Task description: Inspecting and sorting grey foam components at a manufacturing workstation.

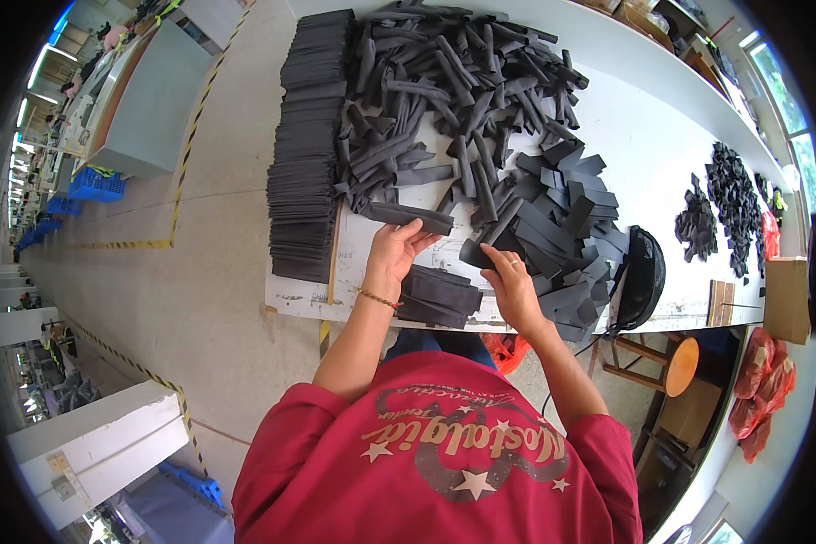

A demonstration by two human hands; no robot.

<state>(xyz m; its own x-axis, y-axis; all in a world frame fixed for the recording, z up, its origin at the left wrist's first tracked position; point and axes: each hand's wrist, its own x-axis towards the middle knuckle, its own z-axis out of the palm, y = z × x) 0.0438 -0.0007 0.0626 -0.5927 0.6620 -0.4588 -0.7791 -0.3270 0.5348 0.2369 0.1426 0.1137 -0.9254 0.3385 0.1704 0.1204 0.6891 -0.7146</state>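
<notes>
My left hand [392, 260] grips a dark grey, tube-like fabric piece [417, 218], fingers closed round its lower edge. A flat dark strip [474, 254] is pinched between the thumb and fingers of my right hand [515, 288], a little apart from the tube piece. Below, near the table's front edge, lies a small stack of flat dark pieces [440, 297]. Past my right hand spreads a loose heap of flat dark strips [567, 236]. Beyond both hands is a big pile of dark fabric tubes [462, 82]. On the left stands a long, tightly stacked row of dark folded pieces [308, 154].
The white table [644, 118] carries a black mesh-like bag [642, 276] at its front right and more dark piles [734, 199] farther right. A round wooden stool [680, 365] stands below the edge. Red plastic bags [763, 390] hang near a cardboard box [786, 299].
</notes>
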